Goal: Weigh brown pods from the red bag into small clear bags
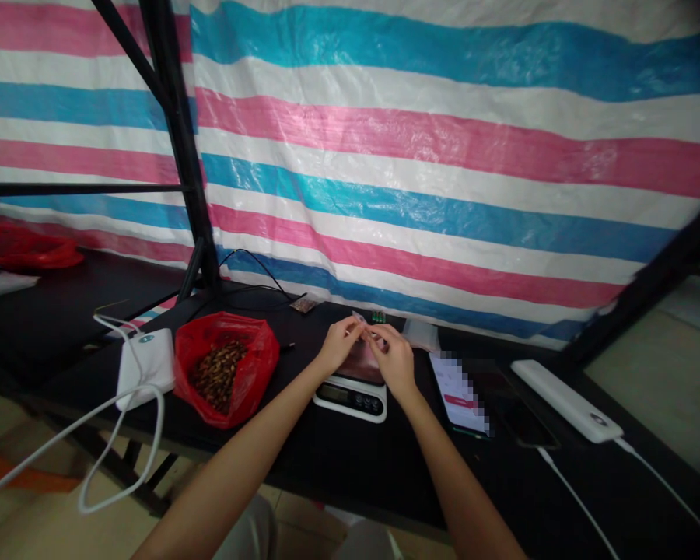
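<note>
My left hand [339,342] and my right hand [395,356] meet above a small digital kitchen scale [350,400], fingertips pinched close together. Between them shows the edge of a small clear plastic bag [358,317]; most of it is hidden by my fingers. The scale has a white body and a shiny pinkish plate, partly covered by my hands. Left of the scale, an open red plastic bag [262,350] holds many small brown and gold pieces [218,377], too small to name.
Behind lie a small filled packet [304,305], green batteries [379,317] and clear plastic bags [421,336]. To the right are a lit phone [458,393], a dark phone [522,412] and a white power bank [565,400]. A cabled white box [145,365] sits left, near a black post [180,148].
</note>
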`<state>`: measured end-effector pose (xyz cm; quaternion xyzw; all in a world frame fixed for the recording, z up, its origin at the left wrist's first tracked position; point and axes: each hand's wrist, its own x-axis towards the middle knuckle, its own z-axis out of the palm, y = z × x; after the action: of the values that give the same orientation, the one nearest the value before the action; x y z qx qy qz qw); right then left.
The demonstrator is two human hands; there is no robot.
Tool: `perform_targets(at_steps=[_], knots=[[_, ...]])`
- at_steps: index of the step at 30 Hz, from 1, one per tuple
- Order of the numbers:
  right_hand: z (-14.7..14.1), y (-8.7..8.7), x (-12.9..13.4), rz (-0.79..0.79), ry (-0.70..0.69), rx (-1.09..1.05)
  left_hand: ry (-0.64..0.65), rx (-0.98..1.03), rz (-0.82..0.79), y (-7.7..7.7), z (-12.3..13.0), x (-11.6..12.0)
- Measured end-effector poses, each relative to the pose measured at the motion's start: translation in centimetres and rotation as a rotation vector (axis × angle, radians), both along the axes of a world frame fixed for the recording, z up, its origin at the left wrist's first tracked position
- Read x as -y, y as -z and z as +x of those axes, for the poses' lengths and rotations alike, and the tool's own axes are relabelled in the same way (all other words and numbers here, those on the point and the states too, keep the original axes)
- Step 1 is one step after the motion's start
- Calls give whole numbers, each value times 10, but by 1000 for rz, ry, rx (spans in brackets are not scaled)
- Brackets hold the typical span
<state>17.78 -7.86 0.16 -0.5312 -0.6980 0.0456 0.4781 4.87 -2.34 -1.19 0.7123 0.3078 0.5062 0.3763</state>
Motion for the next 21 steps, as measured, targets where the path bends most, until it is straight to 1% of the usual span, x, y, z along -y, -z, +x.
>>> perform_targets(at_steps=[4,7,9,12,14,16,18,21], knots=[[-1,-2,1,-5,12,-43,9,20,-4,0,-3,-4],[3,-1,0,-2,13,-45,18,8,16,-1,-2,-2],[6,2,-2,-3,11,-41,-35,-28,40,-2,-1,1],[9,5,-5,-15,-13,-47,-174,-89,70,-4,0,7],[9,5,-6,-6,-41,-64,-215,-107,90,-6,-1,10],[9,4,-6,16,-61,-79,-201,-101,104,-8,-1,12],[8,2,-4,28,-51,-69,-163,-90,117,-9,-2,13],[8,0,1,27,59,23,-103,-118,169,-11,-3,16]])
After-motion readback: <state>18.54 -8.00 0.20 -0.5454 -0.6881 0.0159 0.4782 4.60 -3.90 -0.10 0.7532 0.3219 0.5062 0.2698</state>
